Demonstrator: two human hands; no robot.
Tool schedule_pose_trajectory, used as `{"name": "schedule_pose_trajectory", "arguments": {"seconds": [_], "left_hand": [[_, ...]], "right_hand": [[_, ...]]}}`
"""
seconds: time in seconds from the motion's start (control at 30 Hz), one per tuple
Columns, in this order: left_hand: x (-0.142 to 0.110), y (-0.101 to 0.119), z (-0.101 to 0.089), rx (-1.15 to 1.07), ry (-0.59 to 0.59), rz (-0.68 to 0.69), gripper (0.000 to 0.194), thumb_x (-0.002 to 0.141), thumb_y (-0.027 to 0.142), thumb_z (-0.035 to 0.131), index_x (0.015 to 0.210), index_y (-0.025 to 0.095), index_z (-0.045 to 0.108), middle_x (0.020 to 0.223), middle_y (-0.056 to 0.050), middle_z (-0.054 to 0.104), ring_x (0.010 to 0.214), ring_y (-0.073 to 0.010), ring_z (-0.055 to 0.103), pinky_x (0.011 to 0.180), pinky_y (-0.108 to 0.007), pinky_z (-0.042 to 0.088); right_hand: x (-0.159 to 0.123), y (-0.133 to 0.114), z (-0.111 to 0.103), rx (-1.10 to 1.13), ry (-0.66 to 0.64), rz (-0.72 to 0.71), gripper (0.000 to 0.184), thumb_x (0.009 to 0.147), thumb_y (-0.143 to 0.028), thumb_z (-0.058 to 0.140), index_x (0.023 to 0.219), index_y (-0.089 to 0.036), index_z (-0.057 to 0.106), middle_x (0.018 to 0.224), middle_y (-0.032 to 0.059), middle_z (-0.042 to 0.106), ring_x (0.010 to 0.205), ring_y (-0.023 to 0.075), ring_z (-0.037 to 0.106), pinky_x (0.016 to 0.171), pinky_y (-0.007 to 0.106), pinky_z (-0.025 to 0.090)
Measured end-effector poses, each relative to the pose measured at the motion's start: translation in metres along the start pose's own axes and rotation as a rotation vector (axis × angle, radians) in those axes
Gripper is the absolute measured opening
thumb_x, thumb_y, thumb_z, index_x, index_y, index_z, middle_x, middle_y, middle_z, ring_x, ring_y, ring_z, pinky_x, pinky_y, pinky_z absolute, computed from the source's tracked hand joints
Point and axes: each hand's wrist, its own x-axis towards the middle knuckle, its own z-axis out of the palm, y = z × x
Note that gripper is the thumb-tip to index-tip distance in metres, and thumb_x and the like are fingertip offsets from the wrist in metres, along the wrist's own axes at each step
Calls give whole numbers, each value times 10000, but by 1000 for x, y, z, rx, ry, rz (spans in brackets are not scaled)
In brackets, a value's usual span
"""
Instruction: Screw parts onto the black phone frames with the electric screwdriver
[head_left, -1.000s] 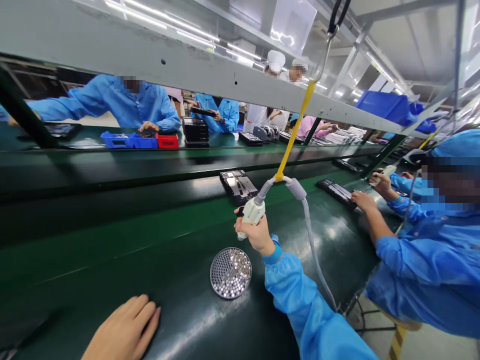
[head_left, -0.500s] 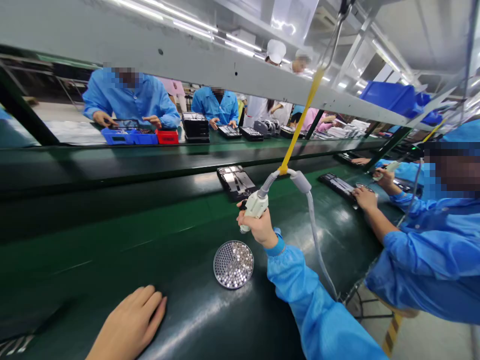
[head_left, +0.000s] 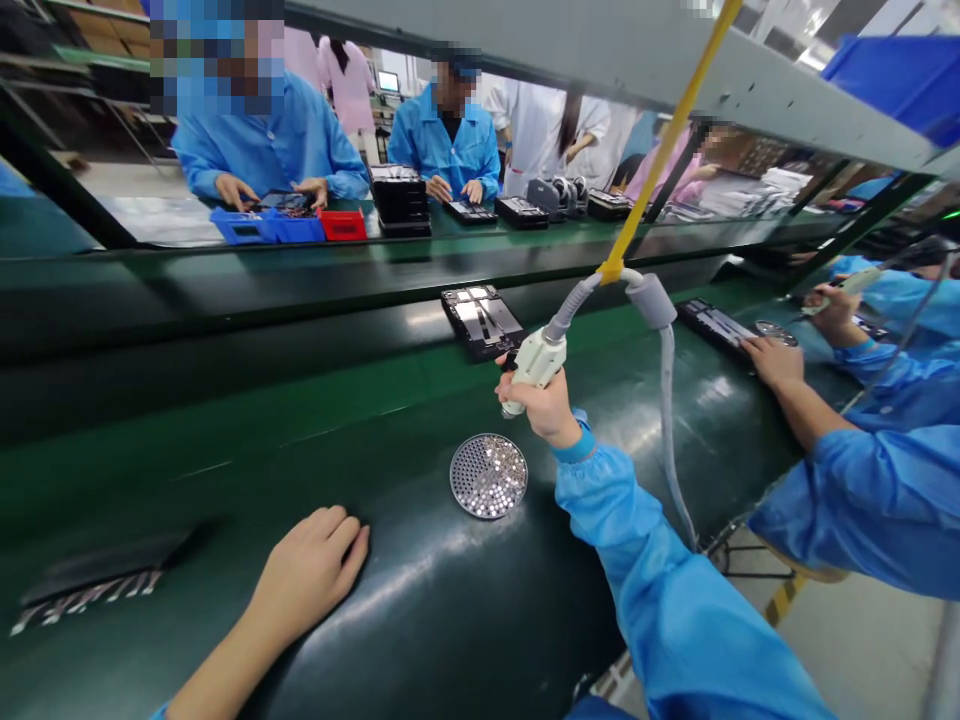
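Note:
My right hand (head_left: 551, 405) is wrapped round a pale electric screwdriver (head_left: 538, 358), held above the bench and hung from a yellow strap (head_left: 667, 140) with a grey cable. Below it lies a round perforated dish (head_left: 469, 480), its holes partly filled with small shiny screws. Just beyond the screwdriver, an opened tablet (head_left: 484, 322) lies flat with its inner parts showing. My left hand (head_left: 319, 560) rests on the dark green work surface (head_left: 420, 640), left of the dish. Its fingers are curled in, and I see nothing in them; the fingertips are hidden.
A bundle of dark strips with pale ends (head_left: 97, 585) lies at far left. A co-worker's hand (head_left: 776, 362) touches another opened device (head_left: 712, 325) on the right. Across the line, blue bins (head_left: 247, 227), a red bin (head_left: 343, 225) and stacked devices (head_left: 401, 200) stand before other people.
The view has tilted down and turned a little left, so the scene sits higher and further right. Both hands keep their poses, and the screwdriver stays in my right hand.

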Motion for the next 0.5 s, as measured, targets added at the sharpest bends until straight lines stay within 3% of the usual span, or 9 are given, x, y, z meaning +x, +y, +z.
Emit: {"name": "schedule_pose_trajectory", "arguments": {"seconds": [0.13, 0.3, 0.4, 0.5], "left_hand": [[-3, 2, 0, -32, -44, -46, 382, 1014, 285, 417, 674, 201, 570, 677, -14, 533, 630, -161, 534, 616, -292, 402], [2, -4, -4, -192, -222, -240, 344, 978, 325, 429, 675, 213, 548, 698, -19, 546, 648, -176, 559, 594, -288, 422], [31, -14, 1, -227, -248, -257, 235, 941, 285, 483, 734, 210, 565, 799, -25, 583, 720, -175, 601, 647, -286, 486], [85, -19, 22, -249, -222, -256, 84, 909, 218, 545, 867, 196, 615, 978, -55, 621, 936, -204, 624, 836, -332, 541]], "right_hand": [[0, 3, -1, -4, -3, 3, 281, 580, -217, 684, 854, -157, 704, 585, -17, 591, 518, 125, 529, 533, 276, 472], [7, 4, -11, -7, 39, -7, 293, 556, -215, 709, 844, -161, 696, 604, -17, 604, 539, 135, 542, 540, 277, 482], [14, 6, -20, -8, 83, -26, 279, 560, -224, 711, 832, -164, 691, 612, -21, 601, 542, 137, 543, 544, 281, 486], [19, 9, -29, -8, 112, -36, 264, 573, -233, 709, 825, -157, 695, 616, -17, 603, 537, 139, 541, 537, 283, 479]]}}
